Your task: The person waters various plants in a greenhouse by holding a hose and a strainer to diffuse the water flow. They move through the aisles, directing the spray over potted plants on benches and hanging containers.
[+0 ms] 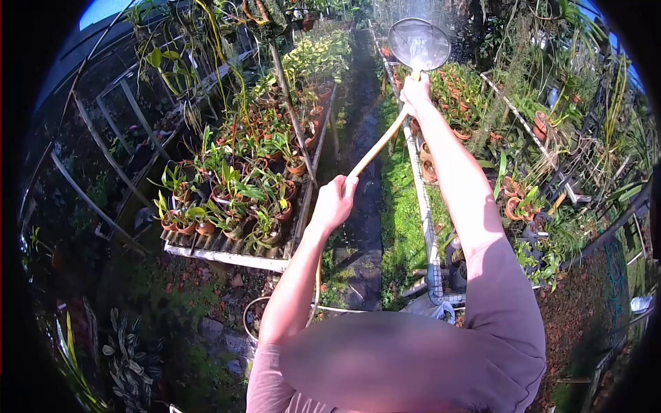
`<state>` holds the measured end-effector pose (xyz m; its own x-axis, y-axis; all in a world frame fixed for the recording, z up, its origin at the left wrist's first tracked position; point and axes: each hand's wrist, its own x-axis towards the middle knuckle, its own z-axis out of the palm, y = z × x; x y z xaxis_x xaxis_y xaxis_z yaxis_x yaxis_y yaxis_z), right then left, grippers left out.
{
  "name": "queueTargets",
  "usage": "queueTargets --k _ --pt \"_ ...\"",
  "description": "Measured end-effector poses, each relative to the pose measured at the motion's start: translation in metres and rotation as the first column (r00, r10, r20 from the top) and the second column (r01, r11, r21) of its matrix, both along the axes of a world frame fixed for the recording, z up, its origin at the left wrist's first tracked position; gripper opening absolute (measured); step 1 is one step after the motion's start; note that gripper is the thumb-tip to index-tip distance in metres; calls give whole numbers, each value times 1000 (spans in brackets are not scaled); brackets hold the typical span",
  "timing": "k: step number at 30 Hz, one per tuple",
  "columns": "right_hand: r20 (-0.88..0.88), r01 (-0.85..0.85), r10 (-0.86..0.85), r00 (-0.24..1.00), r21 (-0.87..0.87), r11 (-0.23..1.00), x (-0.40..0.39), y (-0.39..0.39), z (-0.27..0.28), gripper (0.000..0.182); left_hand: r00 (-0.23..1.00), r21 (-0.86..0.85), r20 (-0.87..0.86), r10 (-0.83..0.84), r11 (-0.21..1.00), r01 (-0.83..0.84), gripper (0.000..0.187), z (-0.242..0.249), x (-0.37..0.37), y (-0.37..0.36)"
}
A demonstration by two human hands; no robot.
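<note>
at one o'clock the right hand (416, 91) is closed around the end of the hose (380, 147), just below the round spray head (418, 44); at dial centre the left hand (334, 202) grips it too, fingers curled.

Ahead of you, a dark path (365, 234) runs between a white-edged plant bench (227, 257) and, to your right, a white rail (424, 213). Low green ground cover (402, 241) borders it; bright sunlight rakes across, with blue sky (100, 12) above you.
</note>
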<state>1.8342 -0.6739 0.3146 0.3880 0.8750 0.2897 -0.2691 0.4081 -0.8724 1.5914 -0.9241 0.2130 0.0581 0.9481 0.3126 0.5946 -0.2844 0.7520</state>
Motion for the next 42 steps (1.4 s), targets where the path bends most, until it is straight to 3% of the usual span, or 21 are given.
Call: queueTargets --k 1,5,10,19,25,26,30,33,36,42 --pt "55 32 -30 998 -35 999 2 -13 2 29 1000 -12 4 -9 1000 9 41 -1 2 -6" --pt "115 68 -60 992 -70 995 12 -48 2 27 998 -46 -21 -50 998 49 41 -3 4 -27" --pt "24 200 -198 980 -78 977 14 -64 0 27 998 -31 -37 -54 998 53 41 -1 4 -40" --pt "125 324 -327 937 44 945 19 -72 2 22 997 -30 -15 -71 997 71 40 -9 11 -40" --pt "-28 -14 10 1000 -158 987 31 -68 -12 21 996 -52 -32 -81 995 80 41 -15 11 -33" --pt "155 150 -127 980 -146 978 27 -63 -21 20 996 -58 -34 -85 995 83 41 -16 11 -32" --pt "183 80 -51 982 -153 985 25 -66 -33 23 993 -103 -69 -93 991 86 43 -25 10 -26" --pt "274 152 -98 957 -183 971 20 -54 -35 24 997 -67 -21 -81 995 79 40 -31 10 -19" --pt "253 133 -86 964 -174 976 15 -36 -39 24 997 -76 -38 -70 995 67 40 -31 8 -10" --pt "-147 -121 89 985 -231 965 20 -2 -49 22 994 -113 -98 -55 993 43 40 -32 -5 16"
